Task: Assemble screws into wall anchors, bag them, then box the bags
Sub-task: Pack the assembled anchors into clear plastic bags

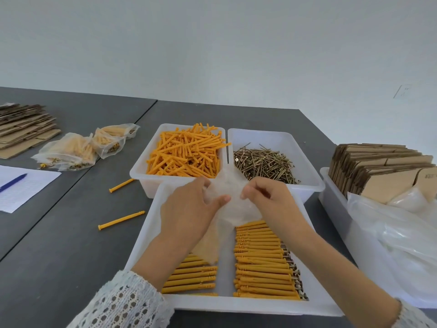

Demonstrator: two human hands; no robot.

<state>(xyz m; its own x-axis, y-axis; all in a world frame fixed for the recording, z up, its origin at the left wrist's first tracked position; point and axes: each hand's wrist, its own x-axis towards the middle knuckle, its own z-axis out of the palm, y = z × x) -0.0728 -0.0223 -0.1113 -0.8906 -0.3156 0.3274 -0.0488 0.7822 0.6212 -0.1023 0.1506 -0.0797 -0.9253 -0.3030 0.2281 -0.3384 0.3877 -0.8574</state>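
Observation:
Both my hands hold a clear plastic bag (233,200) over the near white tray (151,235). My left hand (189,209) pinches the bag's left edge and my right hand (264,197) pinches its right edge. The bag hangs down and seems to hold a few orange anchors near its bottom. Below it, two rows of orange anchors with screws in them (262,261) lie in the tray. Behind stand a bin of loose orange anchors (186,152) and a bin of brass screws (262,162).
Filled bags (82,147) lie on the dark table at the left, beside flat cardboard (23,129) and a paper sheet with a blue pen (14,182). Two loose anchors (121,220) lie left of the tray. At right, a bin holds folded cartons (383,169) and empty bags (402,237).

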